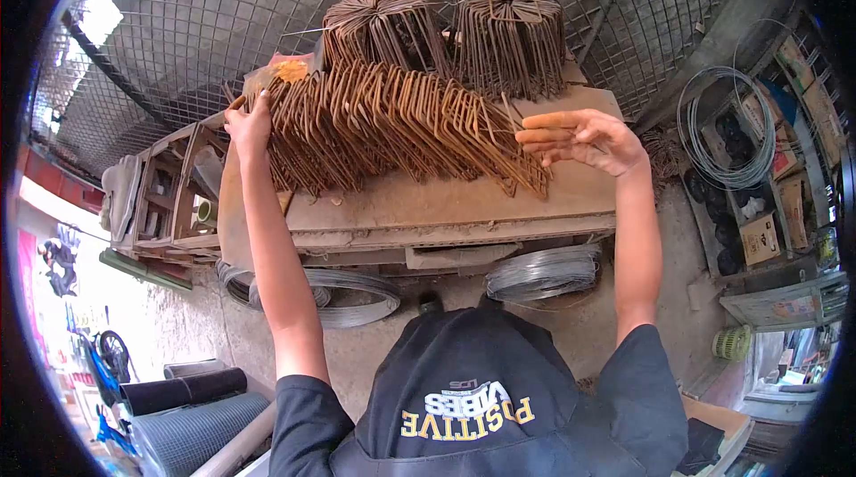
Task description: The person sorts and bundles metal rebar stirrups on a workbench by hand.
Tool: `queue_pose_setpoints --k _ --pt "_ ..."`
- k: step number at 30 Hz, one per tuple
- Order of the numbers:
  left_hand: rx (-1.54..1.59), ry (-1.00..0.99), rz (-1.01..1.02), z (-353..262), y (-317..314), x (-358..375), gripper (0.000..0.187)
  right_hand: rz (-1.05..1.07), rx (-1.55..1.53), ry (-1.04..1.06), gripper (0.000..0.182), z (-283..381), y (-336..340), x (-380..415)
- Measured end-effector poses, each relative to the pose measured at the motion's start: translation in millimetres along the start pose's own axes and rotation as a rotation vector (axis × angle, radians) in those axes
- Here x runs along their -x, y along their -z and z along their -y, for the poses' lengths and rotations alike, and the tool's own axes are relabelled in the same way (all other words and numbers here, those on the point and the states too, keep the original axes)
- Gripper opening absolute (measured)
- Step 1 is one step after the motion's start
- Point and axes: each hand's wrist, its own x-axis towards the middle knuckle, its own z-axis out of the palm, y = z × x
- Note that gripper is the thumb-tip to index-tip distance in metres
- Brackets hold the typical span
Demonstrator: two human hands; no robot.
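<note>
A long row of rusty bent-rod stirrups (392, 125) leans in a slanted line across the wooden tabletop (428, 211). My left hand (249, 127) is at the row's left end, beside the outermost rods, with thumb and forefinger apart; its other fingers are partly hidden. At the opposite end, my right hand (584, 140) is raised with fingers stretched toward the last stirrups, holding nothing. Rust-coloured stain covers its fingers. Behind the row stand two round bundles of similar stirrups, a left bundle (382, 27) and a right bundle (510, 36).
Wire mesh (241, 13) rises behind the table. Coils of grey wire, including a right coil (546, 274) and a left coil (352, 299), lie underneath. Another wire coil (727, 127) hangs at right by cluttered shelves. Rolled mesh (201, 437) lies at lower left.
</note>
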Motion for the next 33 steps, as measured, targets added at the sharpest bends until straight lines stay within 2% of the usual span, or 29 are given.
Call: queue_pose_setpoints --k 2,3,5,6,8,9,10,12,13,14,16,17,18,21,24,27,32,33 --pt "0.002 -0.008 -0.018 -3.0 0.7 5.5 0.079 0.192 -0.232 0.020 0.077 -7.2 8.7 -3.1" --pt "0.025 -0.018 -0.018 -0.1 -1.1 4.2 0.077 0.198 -0.230 0.021 0.077 -11.5 9.5 -5.3" --pt "0.013 -0.041 -0.050 5.1 -4.2 -0.8 0.070 0.300 -0.532 0.138 0.082 -22.9 7.3 -12.2" --pt "0.039 -0.009 -0.074 -11.8 -0.3 15.3 0.068 0.319 -0.533 0.134 0.082 -34.5 9.8 -16.5" --pt "0.043 -0.074 -0.026 9.9 -4.1 -5.0 0.066 0.333 -0.715 0.322 0.079 -56.6 12.9 -24.4" --pt "0.070 -0.071 -0.044 8.4 -4.4 -1.2 0.064 0.242 -0.749 0.376 0.066 -61.7 2.0 -27.8" --pt "0.101 -0.069 -0.063 7.5 -6.3 0.5 0.062 0.262 -0.753 0.367 0.066 -71.7 2.9 -33.1" --pt "0.217 -0.134 -0.103 15.6 -12.3 -3.0 0.050 -0.045 -0.568 0.516 0.046 -96.2 11.3 -44.0" --pt "0.280 -0.153 -0.106 13.0 -10.1 -0.8 0.045 -0.423 -0.470 0.409 0.029 -90.8 -5.5 -45.4" --pt "0.342 -0.173 -0.104 10.5 -8.6 2.3 0.042 -0.410 -0.474 0.404 0.029 -92.9 -4.8 -49.8" --pt "0.383 -0.173 -0.158 6.4 -6.2 10.0 0.040 -0.534 -0.191 0.480 0.028 -93.8 -3.7 -57.1" --pt "0.495 -0.148 -0.087 7.1 -4.2 9.5 0.040 -0.617 -0.109 0.485 0.026 -96.1 -5.3 -59.6" --pt "0.604 -0.119 -0.013 9.1 -1.0 9.7 0.040 -0.611 -0.110 0.482 0.026 -95.3 -9.2 -61.6" --pt "0.518 -0.143 0.069 14.8 17.7 7.1 0.039 -0.793 0.037 0.501 0.021 -84.5 -27.3 -72.3" --pt "0.423 -0.238 0.103 12.9 35.5 2.0 0.039 -0.675 0.029 0.583 0.021 -74.9 -37.4 -78.7" --pt "0.572 -0.502 0.041 1.6 51.4 -2.9 0.037 -0.661 -0.160 0.629 0.020 -77.1 -41.3 -86.7" --pt "0.754 -0.480 0.124 -7.2 48.6 -3.4 0.049 -0.649 -0.313 0.674 0.021 -79.7 -49.1 -105.7" --pt "0.925 -0.388 0.071 -5.2 44.5 -5.7 0.050 -0.696 -0.312 0.669 0.023 -80.9 -50.2 -108.9"
